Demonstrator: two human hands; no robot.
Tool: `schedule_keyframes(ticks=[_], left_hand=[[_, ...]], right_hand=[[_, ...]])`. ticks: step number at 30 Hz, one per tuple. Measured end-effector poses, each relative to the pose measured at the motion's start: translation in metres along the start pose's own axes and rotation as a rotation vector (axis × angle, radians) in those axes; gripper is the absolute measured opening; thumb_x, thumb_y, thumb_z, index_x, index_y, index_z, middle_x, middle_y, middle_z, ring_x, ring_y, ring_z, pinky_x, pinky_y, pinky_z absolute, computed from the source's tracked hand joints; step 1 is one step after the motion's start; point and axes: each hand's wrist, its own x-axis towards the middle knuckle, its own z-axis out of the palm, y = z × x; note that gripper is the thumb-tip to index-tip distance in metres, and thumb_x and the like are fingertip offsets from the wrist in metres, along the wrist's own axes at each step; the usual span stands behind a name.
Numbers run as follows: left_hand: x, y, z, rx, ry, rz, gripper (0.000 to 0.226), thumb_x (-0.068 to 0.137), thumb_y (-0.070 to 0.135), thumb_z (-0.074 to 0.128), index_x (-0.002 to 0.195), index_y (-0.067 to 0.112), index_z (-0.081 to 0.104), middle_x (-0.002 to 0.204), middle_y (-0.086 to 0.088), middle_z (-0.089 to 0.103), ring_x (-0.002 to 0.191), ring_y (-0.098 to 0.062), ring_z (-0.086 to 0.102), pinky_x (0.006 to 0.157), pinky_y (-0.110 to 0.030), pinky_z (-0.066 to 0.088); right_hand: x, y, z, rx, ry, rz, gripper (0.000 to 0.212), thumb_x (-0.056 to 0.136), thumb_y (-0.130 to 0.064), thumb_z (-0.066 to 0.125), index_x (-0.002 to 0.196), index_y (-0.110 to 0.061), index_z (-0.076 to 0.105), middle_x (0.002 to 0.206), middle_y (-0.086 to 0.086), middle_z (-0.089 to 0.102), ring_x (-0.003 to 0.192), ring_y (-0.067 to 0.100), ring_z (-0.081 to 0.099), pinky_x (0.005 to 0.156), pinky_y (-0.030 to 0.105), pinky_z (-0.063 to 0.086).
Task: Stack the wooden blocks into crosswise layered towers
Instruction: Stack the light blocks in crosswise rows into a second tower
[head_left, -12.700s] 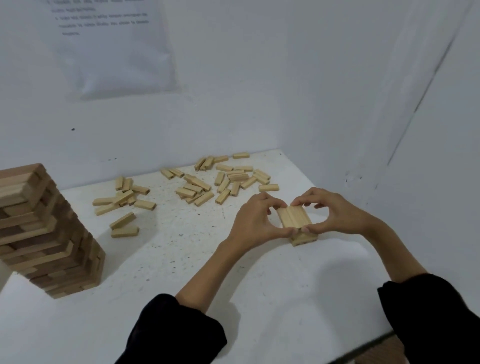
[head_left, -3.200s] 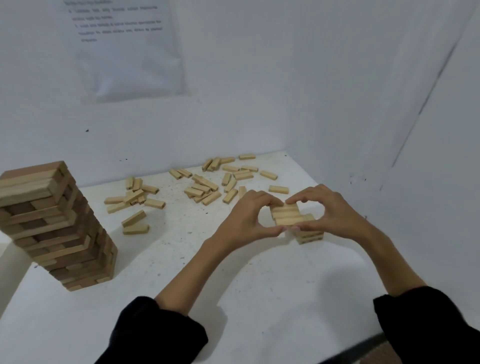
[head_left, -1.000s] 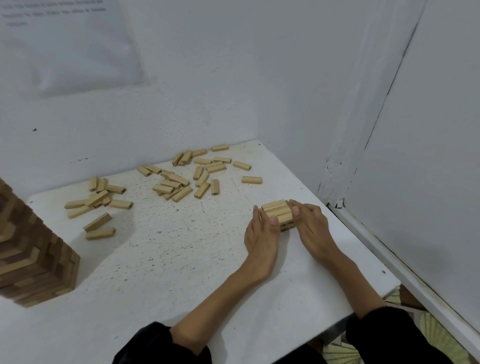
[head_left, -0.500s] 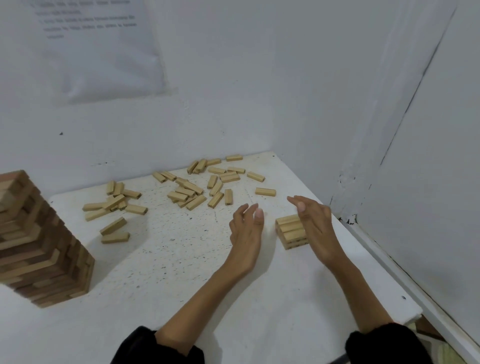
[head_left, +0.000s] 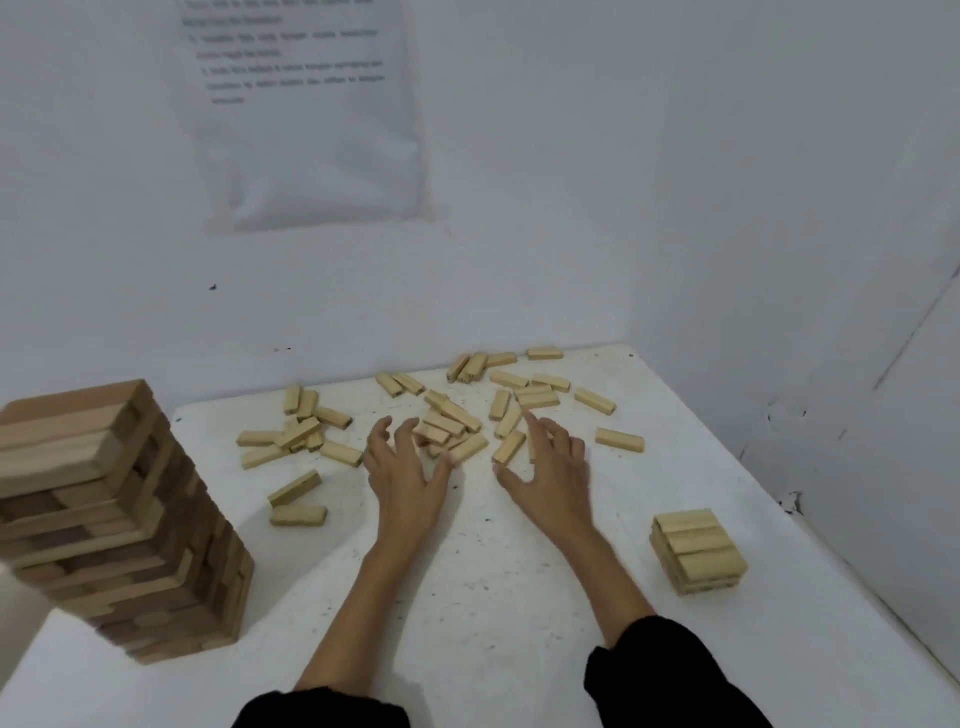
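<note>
At the near left corner of the surface (head_left: 467, 597), a tall tower (head_left: 119, 519) is seen standing. The left hand (head_left: 405, 475) is held with its grip wide and nothing in it, fingertips over the loose blocks (head_left: 447, 421) scattered toward the far edge. The right hand (head_left: 553, 467) is likewise spread and empty. One block (head_left: 509, 446) lies just ahead of its thumb, long axis slanting away to the right, nearer this hand. By the right edge a short stack (head_left: 696, 551) is seen, well apart from both hands.

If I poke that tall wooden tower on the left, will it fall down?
Probably. The tall tower looks twisted, with layers jutting out unevenly, so a push could topple it. Its blocks seem loosely stacked, so they would likely scatter.
</note>
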Motion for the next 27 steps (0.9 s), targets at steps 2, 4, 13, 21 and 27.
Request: schedule_keyframes(ticks=[2, 4, 13, 21, 27], left_hand=[[0.012, -0.008, -0.001, 0.029, 0.01, 0.006, 0.056, 0.088, 0.028, 0.061, 0.136, 0.008, 0.039, 0.146, -0.014, 0.018, 0.134, -0.029, 0.015, 0.108, -0.041, 0.019], [0.021, -0.011, 0.001, 0.041, 0.006, 0.001, 0.059, 0.088, 0.03, 0.062, 0.137, 0.01, 0.036, 0.146, -0.012, 0.017, 0.133, -0.025, 0.015, 0.108, -0.039, 0.018], [0.029, -0.018, 0.004, 0.052, -0.022, 0.069, 0.077, 0.078, 0.058, 0.045, 0.139, 0.014, 0.034, 0.144, -0.005, 0.024, 0.131, -0.019, 0.021, 0.1, -0.029, 0.018], [0.037, -0.013, 0.008, 0.11, 0.045, 0.106, 0.067, 0.078, 0.057, 0.065, 0.134, 0.026, 0.045, 0.134, -0.001, 0.039, 0.125, -0.019, 0.033, 0.097, -0.038, 0.028], [0.04, -0.006, 0.023, 0.112, 0.042, 0.062, 0.072, 0.074, 0.053, 0.07, 0.134, 0.022, 0.045, 0.132, -0.002, 0.038, 0.123, -0.021, 0.033, 0.097, -0.036, 0.027]], right_hand=[[0.01, 0.002, -0.001, -0.041, -0.069, 0.002, 0.096, 0.076, -0.064, 0.06, 0.15, -0.025, 0.013, 0.153, 0.003, 0.018, 0.134, 0.025, 0.019, 0.105, 0.038, 0.025], [0.015, 0.005, -0.001, -0.071, -0.085, -0.003, 0.106, 0.068, -0.069, 0.063, 0.15, -0.025, 0.01, 0.151, 0.002, 0.024, 0.131, 0.025, 0.023, 0.103, 0.037, 0.028], [0.016, 0.018, -0.002, 0.229, 0.037, -0.008, 0.09, 0.062, -0.04, 0.083, 0.139, -0.021, 0.04, 0.104, -0.003, 0.048, 0.103, 0.021, 0.047, 0.08, 0.028, 0.038], [0.013, 0.006, 0.005, -0.123, 0.034, -0.019, 0.077, 0.073, -0.061, 0.065, 0.137, -0.024, 0.044, 0.117, 0.002, 0.048, 0.112, 0.019, 0.046, 0.09, 0.032, 0.036], [0.011, 0.005, 0.003, -0.087, 0.043, -0.017, 0.058, 0.075, -0.055, 0.068, 0.124, -0.028, 0.055, 0.11, -0.001, 0.046, 0.107, 0.015, 0.046, 0.086, 0.029, 0.032]])
